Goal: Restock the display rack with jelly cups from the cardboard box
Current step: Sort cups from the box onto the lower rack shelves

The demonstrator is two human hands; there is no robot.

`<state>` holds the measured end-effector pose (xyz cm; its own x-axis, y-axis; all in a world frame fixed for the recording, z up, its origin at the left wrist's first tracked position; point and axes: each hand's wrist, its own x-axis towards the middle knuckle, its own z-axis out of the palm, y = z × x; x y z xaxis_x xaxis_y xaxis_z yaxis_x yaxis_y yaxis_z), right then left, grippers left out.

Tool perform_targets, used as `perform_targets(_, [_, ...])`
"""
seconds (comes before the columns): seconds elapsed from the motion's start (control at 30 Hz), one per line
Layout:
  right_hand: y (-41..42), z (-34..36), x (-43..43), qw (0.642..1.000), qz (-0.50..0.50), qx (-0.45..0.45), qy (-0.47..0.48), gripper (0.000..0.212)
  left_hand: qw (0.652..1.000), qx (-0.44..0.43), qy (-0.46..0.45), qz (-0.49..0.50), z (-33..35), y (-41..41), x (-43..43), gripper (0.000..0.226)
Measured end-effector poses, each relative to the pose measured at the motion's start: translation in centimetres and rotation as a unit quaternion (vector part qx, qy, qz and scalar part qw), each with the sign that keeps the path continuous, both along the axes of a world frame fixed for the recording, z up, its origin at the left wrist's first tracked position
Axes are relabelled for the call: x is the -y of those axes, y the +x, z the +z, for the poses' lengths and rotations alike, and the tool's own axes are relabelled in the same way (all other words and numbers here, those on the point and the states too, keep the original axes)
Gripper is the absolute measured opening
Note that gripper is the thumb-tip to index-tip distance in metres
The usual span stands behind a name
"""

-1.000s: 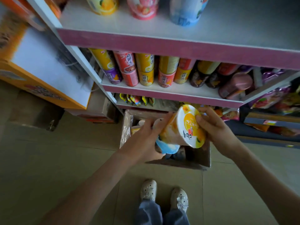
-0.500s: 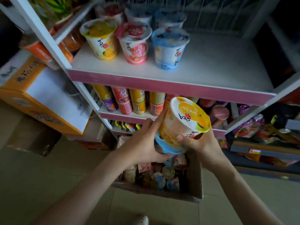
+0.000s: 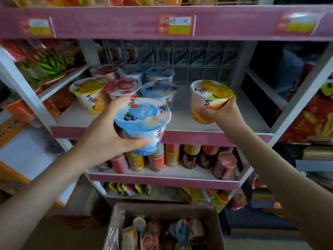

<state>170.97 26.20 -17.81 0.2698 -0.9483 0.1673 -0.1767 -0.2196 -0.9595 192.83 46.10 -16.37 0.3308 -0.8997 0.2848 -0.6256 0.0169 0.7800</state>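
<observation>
My left hand (image 3: 106, 139) grips a blue blueberry jelly cup (image 3: 143, 121) in front of the pink edge of the white shelf (image 3: 182, 114). My right hand (image 3: 221, 112) holds an orange jelly cup (image 3: 210, 98) over the shelf's bare right half, its base at the shelf surface. Several jelly cups stand on the shelf's left half: a yellow one (image 3: 90, 93), a red one (image 3: 123, 87) and a blue one (image 3: 158, 90) in front, more behind. The cardboard box (image 3: 162, 230) lies open below, with jelly cups and packets inside.
A wire grid (image 3: 180, 58) backs the shelf. The pink upper shelf edge (image 3: 162, 22) with price tags hangs overhead. Small cans fill the lower shelf (image 3: 162, 159). Snack bags hang left and right. An orange-and-white carton (image 3: 19, 148) sits left.
Both hands rose from the box to shelf height and parted. The two stacked cups separated: the right hand carried the orange one to the shelf, the left holds the blue one.
</observation>
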Motion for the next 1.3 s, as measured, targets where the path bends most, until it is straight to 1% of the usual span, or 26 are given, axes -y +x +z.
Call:
perform_targets(0.07, [2.0,-0.1,1.3,0.999,-0.035,-0.019,-0.013,0.084,0.999,0.039,-0.003,0.005,0.7,0.2,1.0,0.111])
perform_targets(0.17, [4.0,-0.2,3.4,0.997,-0.055,-0.046,-0.014,0.083,0.998,0.05,-0.027,0.002,1.1,-0.2,3.0,0.107])
perform_targets(0.27, [5.3,-0.2,5.6,0.998,-0.056,-0.039,0.008,0.091,0.998,0.032,-0.048,-0.002,1.6,-0.5,4.8,0.1])
perform_targets(0.37, [6.9,-0.4,7.2,0.996,-0.073,-0.03,0.026,0.101,0.998,0.023,-0.053,0.012,2.0,0.1,5.5,0.107])
perform_targets(0.43, [7.8,-0.6,8.1,0.996,-0.074,-0.036,0.033,0.109,0.997,0.02,-0.067,0.023,2.0,1.0,5.4,0.106])
perform_targets(0.5, [8.2,-0.6,8.9,0.995,-0.071,-0.061,0.032,0.113,0.996,0.012,-0.079,0.031,2.0,2.0,5.2,0.103])
perform_targets(0.57, [8.6,-0.5,9.5,0.995,-0.051,-0.084,0.017,0.111,0.995,0.033,-0.08,0.039,2.1,3.0,4.8,0.105])
perform_targets(0.67, [9.0,-0.3,10.7,0.996,-0.034,-0.081,0.01,0.1,0.993,0.074,-0.071,0.05,2.5,4.0,4.0,0.118])
perform_targets(0.83, [9.7,-0.9,11.4,0.992,-0.047,-0.118,0.006,0.102,0.993,0.08,-0.068,0.052,2.8,4.1,3.6,0.12])
perform_targets(0.9, [10.0,-1.0,11.5,0.987,-0.052,-0.153,-0.003,0.105,0.993,0.077,-0.074,0.057,3.0,3.4,4.1,0.114])
perform_targets(0.97, [9.9,-0.5,11.2,0.981,-0.062,-0.183,0.002,0.105,0.993,0.052,-0.092,0.056,3.4,2.5,4.7,0.11])
perform_targets(1.0, [9.7,-0.3,11.1,0.982,-0.072,-0.176,0.009,0.106,0.993,0.038,-0.099,0.053,3.6,1.9,5.0,0.111])
perform_targets(1.03, [9.2,0.0,10.6,0.986,-0.083,-0.145,0.011,0.104,0.993,0.026,-0.101,0.05,3.8,1.3,5.3,0.111])
perform_targets(1.1, [7.4,0.7,8.8,0.992,-0.117,-0.032,-0.021,0.089,0.994,0.013,-0.1,0.043,4.0,-0.2,6.0,0.112])
perform_targets(1.13, [6.2,1.2,7.3,0.993,-0.102,0.028,-0.044,0.081,0.994,0.015,-0.097,0.038,4.2,-1.0,6.4,0.112])
perform_targets(1.17, [4.8,1.7,5.7,0.994,-0.044,0.082,-0.054,0.075,0.995,0.017,-0.097,0.03,4.3,-1.8,6.9,0.111])
perform_targets(1.2, [3.4,2.1,4.1,0.989,0.056,0.13,-0.051,0.073,0.995,0.019,-0.1,0.021,4.4,-2.5,7.5,0.109])
perform_targets(1.23, [2.2,2.4,2.2,0.973,0.173,0.149,-0.037,0.081,0.994,0.024,-0.104,0.017,4.3,-3.1,8.2,0.105])
perform_targets(1.27, [1.5,2.4,0.9,0.957,0.258,0.13,-0.029,0.095,0.993,0.039,-0.107,0.017,4.3,-3.7,8.9,0.102])
perform_targets(1.3, [1.1,2.5,-0.3,0.948,0.303,0.094,-0.033,0.107,0.992,0.06,-0.108,0.016,4.1,-4.4,9.6,0.1])
